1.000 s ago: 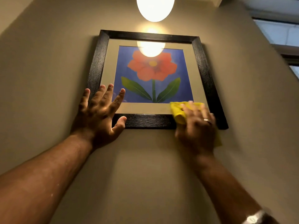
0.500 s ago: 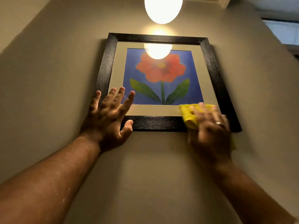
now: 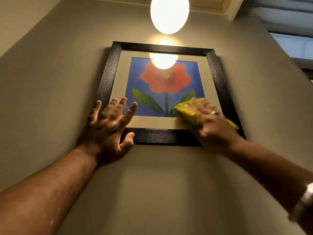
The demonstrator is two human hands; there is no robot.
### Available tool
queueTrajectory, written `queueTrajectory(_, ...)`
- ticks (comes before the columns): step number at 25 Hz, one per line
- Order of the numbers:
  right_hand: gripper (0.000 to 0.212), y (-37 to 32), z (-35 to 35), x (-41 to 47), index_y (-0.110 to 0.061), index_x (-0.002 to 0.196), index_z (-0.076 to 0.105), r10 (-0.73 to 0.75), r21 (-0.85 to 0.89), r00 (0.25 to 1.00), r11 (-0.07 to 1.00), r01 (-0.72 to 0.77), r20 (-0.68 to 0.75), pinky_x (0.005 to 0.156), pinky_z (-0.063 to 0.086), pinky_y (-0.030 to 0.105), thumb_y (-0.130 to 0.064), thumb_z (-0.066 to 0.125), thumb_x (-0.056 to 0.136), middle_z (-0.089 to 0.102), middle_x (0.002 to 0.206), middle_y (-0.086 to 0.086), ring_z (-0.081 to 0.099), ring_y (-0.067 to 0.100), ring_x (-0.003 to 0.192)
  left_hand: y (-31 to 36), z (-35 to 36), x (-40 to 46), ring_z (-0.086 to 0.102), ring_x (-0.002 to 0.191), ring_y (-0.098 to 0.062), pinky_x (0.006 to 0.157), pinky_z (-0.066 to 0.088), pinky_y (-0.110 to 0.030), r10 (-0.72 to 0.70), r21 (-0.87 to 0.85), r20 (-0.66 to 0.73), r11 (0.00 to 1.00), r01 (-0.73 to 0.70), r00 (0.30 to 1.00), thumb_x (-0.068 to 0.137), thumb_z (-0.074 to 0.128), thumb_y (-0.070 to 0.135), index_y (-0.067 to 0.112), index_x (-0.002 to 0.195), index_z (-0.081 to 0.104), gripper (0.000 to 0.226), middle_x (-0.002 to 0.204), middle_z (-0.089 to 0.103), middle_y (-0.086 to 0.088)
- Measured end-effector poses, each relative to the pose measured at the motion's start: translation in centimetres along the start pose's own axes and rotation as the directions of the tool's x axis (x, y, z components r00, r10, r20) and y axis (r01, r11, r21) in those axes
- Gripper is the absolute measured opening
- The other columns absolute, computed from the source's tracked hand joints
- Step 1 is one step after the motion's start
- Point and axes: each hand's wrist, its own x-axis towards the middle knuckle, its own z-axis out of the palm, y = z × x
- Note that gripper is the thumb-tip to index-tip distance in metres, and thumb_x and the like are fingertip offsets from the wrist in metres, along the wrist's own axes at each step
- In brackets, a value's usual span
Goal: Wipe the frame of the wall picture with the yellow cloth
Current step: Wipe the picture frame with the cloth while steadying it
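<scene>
Your left hand (image 3: 108, 131) lies flat against the wall (image 3: 50, 92) at the lower left corner of the picture frame (image 3: 159, 135). Its fingers are spread: the fingertips reach over the left rail and onto the pale mat, and the thumb rests on the bottom rail. It grips nothing.

To the right of that hand, the bottom rail runs bare, dark and ridged, up to your right hand. Above it the glass shows a red flower (image 3: 165, 78) with green leaves on a blue field, with a lamp (image 3: 169, 14) overhead mirrored near the top of the glass.

Your right hand (image 3: 210, 126) is blurred. It presses the yellow cloth (image 3: 188, 112) flat beneath the palm and fingers, against the lower right part of the picture. The cloth shows to the left of the fingers, over the mat and the edge of the print, and a strip shows again past the hand's right side, near the right rail. A ring (image 3: 213, 112) sits on one finger.
</scene>
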Motion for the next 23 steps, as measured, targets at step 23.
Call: queueTrajectory(23,0.065,10.0,-5.0,8.4,-0.022,0.149,0.016,0.179,-0.093,0.978,0.981,-0.169,0.109,0.119,0.019,0.047,-0.026,0.049,0.094,0.009,0.161,0.009,0.013,0.036,0.146,0.0,0.0,0.0,0.019,0.151,-0.033,0.122,0.009,-0.06,0.023,0.001,-0.015,1.0,-0.023,1.0,0.081,0.026,0.053,0.031,0.155,0.007,0.08,0.163,0.018,-0.014)
